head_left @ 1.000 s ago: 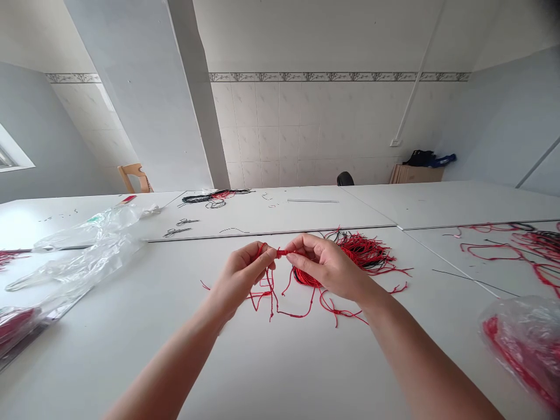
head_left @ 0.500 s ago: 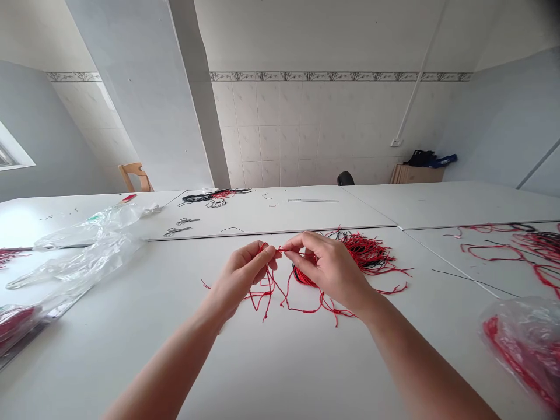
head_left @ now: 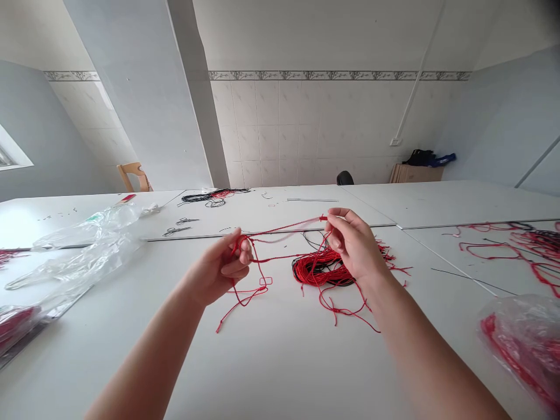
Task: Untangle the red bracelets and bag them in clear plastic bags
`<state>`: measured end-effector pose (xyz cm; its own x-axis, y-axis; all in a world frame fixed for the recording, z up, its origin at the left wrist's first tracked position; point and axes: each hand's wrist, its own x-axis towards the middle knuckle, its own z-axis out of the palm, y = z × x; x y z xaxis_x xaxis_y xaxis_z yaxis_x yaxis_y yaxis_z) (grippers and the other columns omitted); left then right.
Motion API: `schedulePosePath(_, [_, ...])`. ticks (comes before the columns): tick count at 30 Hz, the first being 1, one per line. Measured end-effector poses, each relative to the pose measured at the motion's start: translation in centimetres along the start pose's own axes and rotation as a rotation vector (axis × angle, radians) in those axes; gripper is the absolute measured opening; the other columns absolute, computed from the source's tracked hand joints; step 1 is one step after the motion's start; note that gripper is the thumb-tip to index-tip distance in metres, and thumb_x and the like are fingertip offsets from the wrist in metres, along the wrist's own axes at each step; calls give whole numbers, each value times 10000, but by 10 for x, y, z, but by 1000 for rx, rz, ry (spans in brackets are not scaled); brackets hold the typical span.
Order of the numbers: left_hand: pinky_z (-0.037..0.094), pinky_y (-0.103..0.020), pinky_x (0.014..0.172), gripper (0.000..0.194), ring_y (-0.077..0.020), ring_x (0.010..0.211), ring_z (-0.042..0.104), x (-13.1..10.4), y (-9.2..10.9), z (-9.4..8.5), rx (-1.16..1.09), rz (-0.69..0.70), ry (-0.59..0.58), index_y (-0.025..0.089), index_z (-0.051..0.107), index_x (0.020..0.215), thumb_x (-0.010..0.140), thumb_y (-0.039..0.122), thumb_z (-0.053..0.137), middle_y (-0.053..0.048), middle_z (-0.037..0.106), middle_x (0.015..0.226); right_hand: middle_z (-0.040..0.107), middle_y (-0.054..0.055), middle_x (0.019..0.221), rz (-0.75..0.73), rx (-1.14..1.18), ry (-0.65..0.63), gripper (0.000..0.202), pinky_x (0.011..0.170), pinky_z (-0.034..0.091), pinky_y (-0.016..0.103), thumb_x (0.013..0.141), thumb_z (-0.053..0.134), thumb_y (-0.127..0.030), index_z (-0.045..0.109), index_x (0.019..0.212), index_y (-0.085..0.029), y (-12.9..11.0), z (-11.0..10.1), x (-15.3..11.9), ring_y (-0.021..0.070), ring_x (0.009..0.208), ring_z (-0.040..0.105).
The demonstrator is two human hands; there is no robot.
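Red cord (head_left: 280,257) stretches between my two hands above the white table. My left hand (head_left: 225,265) is closed on the cord, which loops round its fingers; a loose end hangs below it. My right hand (head_left: 352,239) pinches a knotted part of the cord between thumb and forefinger, higher up. Behind and below my right hand lies a bundle of red and black cords (head_left: 317,269). More red strands (head_left: 343,312) trail on the table in front of the bundle.
Clear plastic bags (head_left: 100,245) lie at the left, with scissors (head_left: 179,228) and black cords (head_left: 199,198) farther back. A bag of red cord (head_left: 522,344) and loose cords (head_left: 516,252) are at the right. A wooden chair (head_left: 133,176) stands behind.
My hands have moved apart, the right one up and rightward, the left one to the left. The red cord that was bunched between them is now drawn out.
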<state>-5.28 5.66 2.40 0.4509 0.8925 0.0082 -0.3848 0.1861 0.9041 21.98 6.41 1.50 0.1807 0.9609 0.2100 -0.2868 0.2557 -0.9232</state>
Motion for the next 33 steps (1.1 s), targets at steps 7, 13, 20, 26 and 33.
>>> schedulePosePath(7, [379, -102, 402, 160, 5, 422, 279, -2, 3, 4, -213, 100, -15, 134, 745, 896, 807, 198, 862, 23, 678, 736, 669, 44, 1000, -26, -351, -150, 294, 710, 574, 349, 894, 645, -375, 561, 1129, -219, 28, -3, 8, 180, 790, 689])
schedulePosePath(13, [361, -104, 369, 172, 1, 445, 318, 1, -5, 22, -133, 69, 154, 124, 750, 1053, 916, 227, 767, -35, 716, 916, 670, 73, 1248, -368, -736, -336, 149, 893, 530, 395, 973, 566, -281, 651, 1087, -236, 25, 22, -22, 223, 1106, 668])
schedulePosePath(20, [357, -110, 361, 272, -33, 494, 379, 4, -15, 29, -150, 32, 197, 89, 778, 1132, 1005, 264, 613, -80, 721, 922, 740, 30, 1107, -140, -458, -565, 179, 884, 513, 352, 991, 621, -376, 659, 1092, -233, 29, 47, -45, 188, 1053, 677])
schedulePosePath(26, [472, -125, 516, 277, -66, 659, 509, 4, -18, 24, 29, 50, 214, 161, 806, 1146, 997, 297, 616, -120, 689, 1337, 683, 0, 872, -30, -247, -519, 202, 810, 514, 308, 964, 661, -417, 666, 952, -215, 28, 41, -35, 146, 843, 645])
schedulePosePath(33, [564, -255, 916, 377, -202, 1223, 593, 3, -22, 27, 100, -1, 104, 256, 706, 1358, 1027, 386, 579, -79, 651, 1434, 647, -22, 853, -135, -64, -247, 227, 776, 545, 269, 960, 667, -396, 703, 1106, -224, 24, 39, -34, 96, 737, 616])
